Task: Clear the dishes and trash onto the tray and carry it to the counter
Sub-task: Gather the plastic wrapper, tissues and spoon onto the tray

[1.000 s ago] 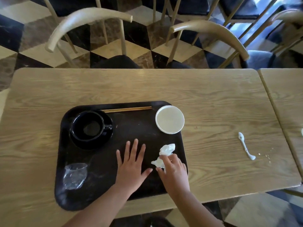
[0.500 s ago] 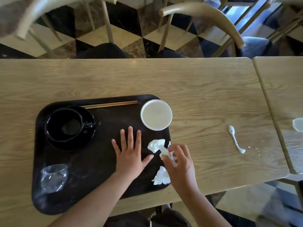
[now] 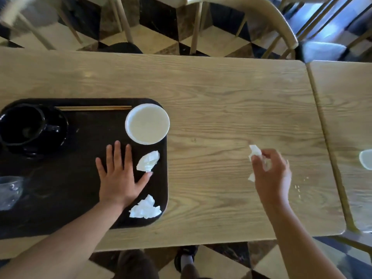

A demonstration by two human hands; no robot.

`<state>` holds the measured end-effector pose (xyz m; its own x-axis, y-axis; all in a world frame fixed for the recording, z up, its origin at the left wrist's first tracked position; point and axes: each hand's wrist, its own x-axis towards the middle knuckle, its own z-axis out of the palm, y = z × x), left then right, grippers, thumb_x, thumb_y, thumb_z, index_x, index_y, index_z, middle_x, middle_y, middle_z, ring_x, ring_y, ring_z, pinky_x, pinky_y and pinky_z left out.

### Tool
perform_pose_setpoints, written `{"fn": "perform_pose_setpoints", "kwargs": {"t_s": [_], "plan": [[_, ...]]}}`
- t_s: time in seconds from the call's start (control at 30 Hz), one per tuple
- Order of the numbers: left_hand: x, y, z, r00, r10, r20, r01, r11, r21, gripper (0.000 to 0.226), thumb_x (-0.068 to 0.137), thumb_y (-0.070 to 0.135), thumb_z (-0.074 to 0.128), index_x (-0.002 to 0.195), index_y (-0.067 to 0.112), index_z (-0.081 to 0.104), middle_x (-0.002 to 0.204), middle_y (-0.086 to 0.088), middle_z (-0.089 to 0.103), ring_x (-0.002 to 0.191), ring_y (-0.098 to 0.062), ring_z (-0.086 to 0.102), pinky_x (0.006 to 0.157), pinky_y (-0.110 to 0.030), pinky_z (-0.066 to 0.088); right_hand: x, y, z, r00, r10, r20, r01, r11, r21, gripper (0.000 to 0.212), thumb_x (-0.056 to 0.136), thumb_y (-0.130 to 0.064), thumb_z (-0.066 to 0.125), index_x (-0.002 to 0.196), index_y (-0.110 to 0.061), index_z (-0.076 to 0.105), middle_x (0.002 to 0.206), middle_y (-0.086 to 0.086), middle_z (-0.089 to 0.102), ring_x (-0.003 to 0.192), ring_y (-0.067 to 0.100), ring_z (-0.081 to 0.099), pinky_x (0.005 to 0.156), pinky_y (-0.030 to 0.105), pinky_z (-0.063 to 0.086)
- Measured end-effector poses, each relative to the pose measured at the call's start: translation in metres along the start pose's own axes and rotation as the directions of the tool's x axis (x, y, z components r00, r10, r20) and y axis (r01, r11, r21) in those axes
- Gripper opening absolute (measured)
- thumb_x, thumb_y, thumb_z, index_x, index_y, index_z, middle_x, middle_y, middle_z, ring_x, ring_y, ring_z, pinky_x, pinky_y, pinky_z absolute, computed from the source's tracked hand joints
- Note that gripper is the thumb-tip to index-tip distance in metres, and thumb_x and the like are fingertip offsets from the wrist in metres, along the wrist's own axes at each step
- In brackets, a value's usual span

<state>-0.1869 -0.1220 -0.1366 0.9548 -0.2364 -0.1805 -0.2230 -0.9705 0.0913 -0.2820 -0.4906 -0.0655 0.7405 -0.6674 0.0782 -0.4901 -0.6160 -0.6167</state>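
Right now the clearing is partly done, judging from how things lie: the dark tray (image 3: 84, 158) on the wooden worktop (image 3: 221, 97) already carries a black cup (image 3: 22, 125) on its saucer, chopsticks (image 3: 94, 108) along its far edge, a white bowl (image 3: 147, 123) at its far right corner, a crumpled clear plastic cup (image 3: 10, 191) at its near left, and two wads of white tissue (image 3: 148, 161) near its right edge, one beyond the other. The step in hand looks like gathering loose trash off the worktop well to the right of the tray. The right hand (image 3: 270, 174) hovers there, wrist bent, fingers curled, its grip clenched on a scrap of white tissue (image 3: 255, 151); a pale bit shows under the palm, but I cannot tell what it is. A few crumbs (image 3: 300, 188) lie just right of that hand. The left hand (image 3: 118, 174) lies flat on the tray, palm down, fingers spread, grasping nothing, seemingly steadying the tray. Next, the right hand would need to bring its scrap back over the tray and let go inside the rim; only then can both hands take the tray's sides for the carry
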Motion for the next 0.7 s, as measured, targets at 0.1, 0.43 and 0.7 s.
{"fn": "perform_pose_setpoints", "kwargs": {"t_s": [0.1, 0.43, 0.7], "plan": [[0.0, 0.0, 0.003, 0.999, -0.014, -0.042, 0.014, 1.0, 0.005, 0.1, 0.08, 0.076, 0.039, 0.152, 0.009, 0.027, 0.164, -0.019, 0.014, 0.153, -0.037, 0.007, 0.114, -0.067, 0.01, 0.047, 0.023, -0.007, 0.998, -0.043, -0.038, 0.041, 0.998, -0.039, 0.014, 0.083, -0.024, 0.067, 0.092, -0.014, 0.066, 0.097, 0.006, 0.064, 0.089, 0.023, 0.055, 0.074, 0.025, 0.034], [0.001, 0.002, 0.0, 0.999, -0.032, -0.025, 0.032, 0.999, 0.001, 0.1, 0.079, 0.076, 0.035, 0.153, 0.009, 0.026, 0.164, -0.018, 0.012, 0.151, -0.018, -0.008, 0.112, -0.033, -0.027, 0.1, 0.057, 0.011, 0.99, -0.133, 0.046, 0.14, 0.96, -0.242, 0.015, 0.085, -0.002, 0.062, 0.098, -0.006, 0.069, 0.1, 0.015, 0.062, 0.09, 0.036, 0.059, 0.063, 0.035, 0.043], [-0.001, 0.007, -0.002, 0.997, -0.038, -0.063, 0.039, 0.999, 0.025, 0.098, 0.08, 0.074, 0.036, 0.154, 0.01, 0.026, 0.164, -0.017, 0.014, 0.152, -0.036, 0.008, 0.116, -0.063, 0.007, 0.023, 0.055, -0.009, 0.901, -0.366, 0.233, 0.409, 0.897, -0.171, 0.024, 0.073, 0.009, 0.069, 0.087, -0.01, 0.073, 0.085, 0.006, 0.063, 0.071, 0.028, 0.061, 0.058, 0.027, 0.043]]}}
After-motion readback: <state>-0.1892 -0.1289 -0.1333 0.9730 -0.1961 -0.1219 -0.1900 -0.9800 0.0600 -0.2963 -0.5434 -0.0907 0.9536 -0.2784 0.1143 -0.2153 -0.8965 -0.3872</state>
